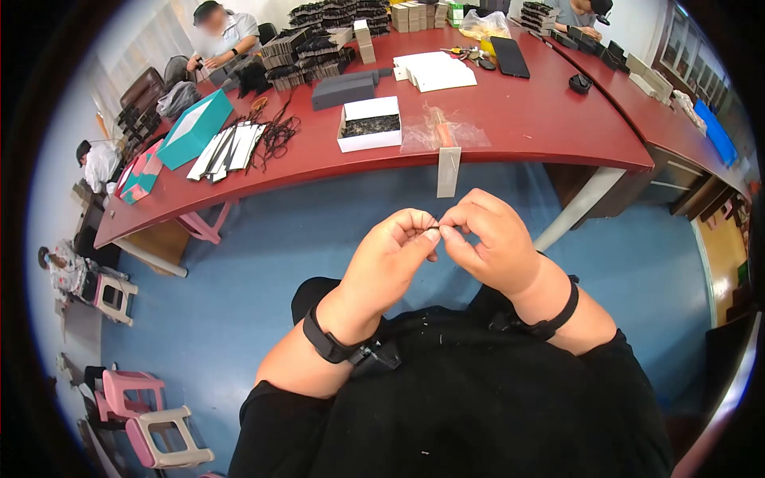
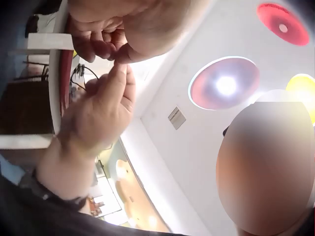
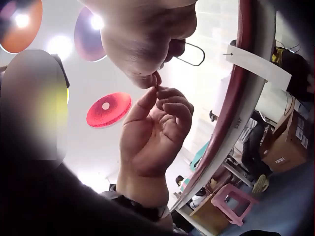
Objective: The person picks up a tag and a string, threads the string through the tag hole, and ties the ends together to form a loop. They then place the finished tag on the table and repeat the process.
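Note:
In front of my body, short of the table edge, both hands meet at their fingertips. A thin black cord (image 3: 204,55) makes a narrow loop beside the right hand in the right wrist view. My left hand (image 1: 382,259) pinches the cord between thumb and forefinger. Close against it, my right hand (image 1: 494,243) pinches the same cord, its other fingers curled. Only a small dark bit shows between the fingertips in the head view; the rest is hidden by the fingers.
A white card strip (image 1: 449,171) hangs off the red table (image 1: 550,131). On the table are a white box (image 1: 370,143) with dark bits, black cords (image 1: 279,131), white strips (image 1: 209,159), a teal box (image 1: 195,127) and white sheets (image 1: 434,70). Other people sit around; stools (image 1: 171,438) stand left.

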Motion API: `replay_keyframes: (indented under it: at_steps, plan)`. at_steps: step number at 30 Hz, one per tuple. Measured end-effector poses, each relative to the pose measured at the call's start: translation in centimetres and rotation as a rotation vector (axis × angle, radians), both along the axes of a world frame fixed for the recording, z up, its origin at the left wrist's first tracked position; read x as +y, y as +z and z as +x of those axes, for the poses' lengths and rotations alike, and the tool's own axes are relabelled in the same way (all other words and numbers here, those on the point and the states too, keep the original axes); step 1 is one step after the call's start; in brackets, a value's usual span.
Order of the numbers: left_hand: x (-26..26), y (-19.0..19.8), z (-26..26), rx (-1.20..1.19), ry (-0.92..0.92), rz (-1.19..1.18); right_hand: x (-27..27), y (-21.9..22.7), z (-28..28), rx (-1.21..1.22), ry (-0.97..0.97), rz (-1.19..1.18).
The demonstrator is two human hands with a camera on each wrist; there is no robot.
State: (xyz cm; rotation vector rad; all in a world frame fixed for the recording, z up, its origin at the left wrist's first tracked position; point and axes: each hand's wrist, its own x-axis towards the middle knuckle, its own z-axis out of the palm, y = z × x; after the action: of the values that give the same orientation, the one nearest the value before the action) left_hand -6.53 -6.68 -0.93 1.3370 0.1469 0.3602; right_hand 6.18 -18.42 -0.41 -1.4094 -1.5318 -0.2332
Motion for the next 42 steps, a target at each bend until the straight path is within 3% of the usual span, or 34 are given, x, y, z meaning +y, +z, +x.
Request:
replay_keyframes:
  at_steps: [2, 3, 4, 5, 6, 7, 9, 10, 22, 28, 31, 32, 34, 35, 37, 39, 41, 42]
  plan:
    - [-0.1, 0.1, 0.2, -0.013, 0.0, -0.164, 0.2, -0.4, -0.1, 0.038, -0.037, 0.011]
    - [-0.1, 0.0, 0.2, -0.017, 0.0, -0.164, 0.2, -0.6, -0.1, 0.343, 0.012, -0.088]
    - [-0.2, -0.4, 0.1, -0.133, 0.202, 0.129, 0.2, -0.6, -0.1, 0.65, 0.061, -0.187]
    - [-0.2, -0.6, 0.1, -0.247, 0.403, 0.422, 0.1, -0.6, 0.0, 0.649, 0.059, -0.188]
    - [0.2, -0.4, -0.5, -0.293, 0.482, 0.736, 0.1, -0.6, 0.0, 0.771, 0.117, -0.235]
    - [0.0, 0.1, -0.6, -0.291, 0.481, 0.735, 0.1, -0.6, 0.0, 0.894, 0.177, -0.282]
    - [-0.3, 0.8, -0.9, -0.294, 0.482, 0.982, 0.3, -1.0, -0.1, 0.931, 0.197, -0.279]
    - [-0.3, 0.8, -0.9, -0.292, 0.487, 0.982, 0.5, -1.1, 0.0, 0.963, 0.218, -0.271]
    - [0.1, 0.2, -0.1, -0.266, 0.524, 1.007, 0.5, -1.0, -0.2, 0.844, 0.212, -0.267]
    - [0.5, 0.0, 0.4, -0.337, 0.632, 1.179, 0.3, -0.7, -0.8, 0.526, 0.048, -0.234]
    - [1.7, -1.0, 0.6, -0.403, 0.784, 1.217, 0.3, -0.8, -0.3, 0.511, 0.038, -0.24]
    - [1.9, -1.5, 0.6, -0.348, 0.746, 1.089, 0.4, -1.1, 0.0, 0.51, 0.04, -0.237]
    - [1.9, -1.7, 0.7, -0.309, 0.607, 0.833, 0.7, -2.3, 0.8, 0.877, 0.12, -0.425]
    - [2.2, -1.7, 0.6, -0.314, 0.606, 0.836, 0.9, -2.5, 1.1, 0.874, 0.12, -0.42]
    - [3.1, -1.7, 0.6, -0.29, 0.102, -0.121, 1.1, -2.7, 2.3, 1.114, 0.26, -0.317]
    - [4.0, -1.5, 0.9, -0.306, 0.045, -0.2, 0.7, -2.7, 4.6, 1.251, 0.349, -0.308]
    - [5.2, -2.0, 1.6, -0.332, -0.128, -0.396, 0.7, -2.3, 6.1, 1.264, 0.393, -0.13]
    - [5.5, -2.0, 2.2, -0.338, -0.05, -0.29, 0.8, -1.9, 6.9, 1.284, 0.442, -0.026]
